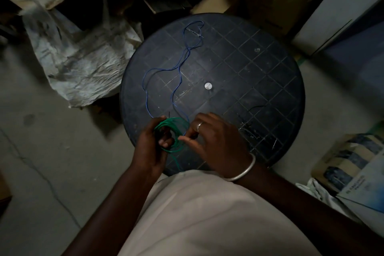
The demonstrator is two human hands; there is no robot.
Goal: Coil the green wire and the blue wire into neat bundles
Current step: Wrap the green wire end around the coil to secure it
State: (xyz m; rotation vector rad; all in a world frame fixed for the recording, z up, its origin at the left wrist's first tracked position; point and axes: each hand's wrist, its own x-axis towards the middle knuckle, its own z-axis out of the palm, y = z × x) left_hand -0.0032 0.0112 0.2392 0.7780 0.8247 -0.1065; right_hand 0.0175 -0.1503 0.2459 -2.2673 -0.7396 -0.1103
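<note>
Green wire [174, 121], one coil, gripped by left hand [149, 151], pinched by right hand [216, 141]; one blue wire [188, 52] loose

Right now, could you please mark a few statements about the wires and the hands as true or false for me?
1. The left hand holds the green wire in loops. True.
2. The blue wire is neatly bundled. False: it lies loose and wavy on the table.
3. A bangle sits on the left wrist. False: it is on the right wrist.
4. The right hand wears a ring. True.
</note>
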